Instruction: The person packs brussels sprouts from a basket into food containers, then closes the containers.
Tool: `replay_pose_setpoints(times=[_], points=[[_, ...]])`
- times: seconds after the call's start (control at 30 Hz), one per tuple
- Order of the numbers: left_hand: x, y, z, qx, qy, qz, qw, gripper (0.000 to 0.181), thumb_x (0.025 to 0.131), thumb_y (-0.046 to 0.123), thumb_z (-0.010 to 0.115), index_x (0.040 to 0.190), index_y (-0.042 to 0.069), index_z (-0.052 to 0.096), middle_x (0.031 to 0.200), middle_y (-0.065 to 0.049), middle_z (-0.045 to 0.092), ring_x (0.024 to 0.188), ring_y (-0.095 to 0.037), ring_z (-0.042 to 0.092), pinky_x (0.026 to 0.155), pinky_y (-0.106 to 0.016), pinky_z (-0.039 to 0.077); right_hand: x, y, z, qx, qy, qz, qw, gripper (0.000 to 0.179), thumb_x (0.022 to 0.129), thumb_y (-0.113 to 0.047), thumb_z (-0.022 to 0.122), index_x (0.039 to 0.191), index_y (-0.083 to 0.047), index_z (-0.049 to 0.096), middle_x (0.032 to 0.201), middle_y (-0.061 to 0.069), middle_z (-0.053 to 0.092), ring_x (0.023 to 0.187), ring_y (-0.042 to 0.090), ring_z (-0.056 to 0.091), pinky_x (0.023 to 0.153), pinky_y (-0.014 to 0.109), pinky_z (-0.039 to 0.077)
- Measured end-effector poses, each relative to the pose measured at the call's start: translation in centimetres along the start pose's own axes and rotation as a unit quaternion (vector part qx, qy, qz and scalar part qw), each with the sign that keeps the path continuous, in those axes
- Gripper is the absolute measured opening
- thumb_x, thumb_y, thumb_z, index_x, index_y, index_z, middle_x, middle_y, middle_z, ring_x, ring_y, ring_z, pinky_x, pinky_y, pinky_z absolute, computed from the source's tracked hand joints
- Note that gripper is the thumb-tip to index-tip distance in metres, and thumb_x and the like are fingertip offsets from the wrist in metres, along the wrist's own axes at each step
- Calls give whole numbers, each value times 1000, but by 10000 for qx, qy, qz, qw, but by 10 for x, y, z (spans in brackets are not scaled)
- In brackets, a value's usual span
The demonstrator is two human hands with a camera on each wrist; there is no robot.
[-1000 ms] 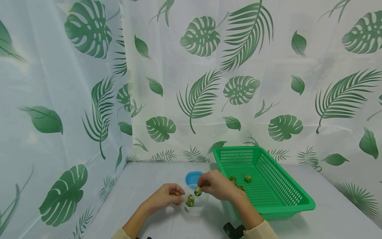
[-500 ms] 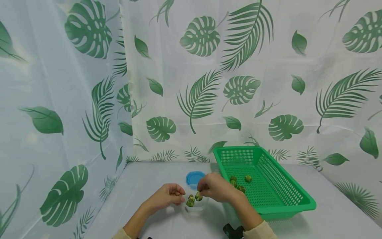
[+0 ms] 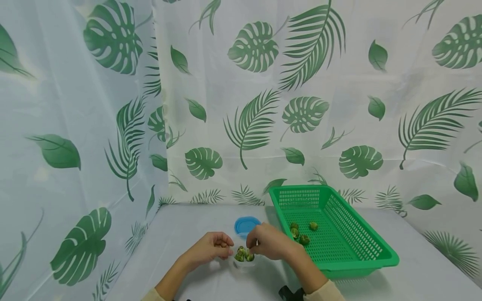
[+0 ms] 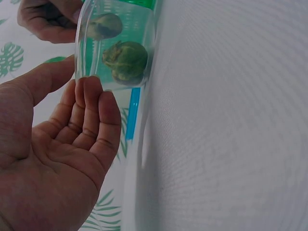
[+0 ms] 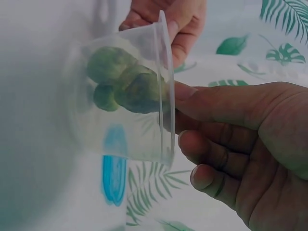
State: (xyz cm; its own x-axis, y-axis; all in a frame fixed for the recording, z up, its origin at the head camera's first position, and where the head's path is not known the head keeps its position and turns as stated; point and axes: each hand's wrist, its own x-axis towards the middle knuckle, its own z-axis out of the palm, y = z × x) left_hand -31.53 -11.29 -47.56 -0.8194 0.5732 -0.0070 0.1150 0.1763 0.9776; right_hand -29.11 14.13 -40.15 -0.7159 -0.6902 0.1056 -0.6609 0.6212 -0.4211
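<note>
A small clear plastic container (image 3: 244, 265) stands on the table with several Brussels sprouts (image 4: 127, 60) inside. My left hand (image 3: 211, 249) is at its left side, fingers loosely bent. In the left wrist view, its fingertips (image 4: 108, 98) lie right at the container's wall and the thumb is near the rim. My right hand (image 3: 269, 242) reaches down to the container's mouth from the right. Its thumb and forefinger pinch a Brussels sprout (image 5: 139, 91) just inside the rim, while the other fingers stay curled outside. The fingertips partly hide that sprout.
A large green perforated basket (image 3: 361, 265) on the right holds several more sprouts (image 3: 304, 240). Behind the container lies a blue lid (image 3: 246, 225). A black object (image 3: 290, 294) shows below my right wrist. Leaf-print sheets (image 3: 260, 125) hang at the back and left.
My right hand has lowered the Brussels sprout from above the container into its mouth, beside the sprouts there. My left hand has stayed at the container's left side.
</note>
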Motion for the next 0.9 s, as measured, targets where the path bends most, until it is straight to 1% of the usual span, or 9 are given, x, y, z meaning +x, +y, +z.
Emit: replay_pose_setpoints(times=[0.3,0.7,0.9], points=[[0,-2,1,23,29,-27,10000,28,97,13,71,117,-6,65,89,-2,69,80,-14,67,76,-32,56,4,0,8,3,-114,193,9997,5,89,-7,81,91,-11,82,82,-8,75,70,-4,62,66,19,53],[1,-1,1,88,67,-23,9999,29,96,13,72,117,-6,65,89,-2,68,79,-15,65,74,-32,55,5,-1,10,-57,-209,134,9997,6,87,-7,83,92,-11,83,84,-6,77,73,-1,64,67,19,53],[1,-1,0,107,56,-40,9999,30,97,14,72,118,-5,65,89,-2,69,80,-15,66,75,-32,55,5,0,12,-140,-168,82,9997,4,88,-7,83,89,-11,82,82,-6,77,71,-4,62,67,19,53]])
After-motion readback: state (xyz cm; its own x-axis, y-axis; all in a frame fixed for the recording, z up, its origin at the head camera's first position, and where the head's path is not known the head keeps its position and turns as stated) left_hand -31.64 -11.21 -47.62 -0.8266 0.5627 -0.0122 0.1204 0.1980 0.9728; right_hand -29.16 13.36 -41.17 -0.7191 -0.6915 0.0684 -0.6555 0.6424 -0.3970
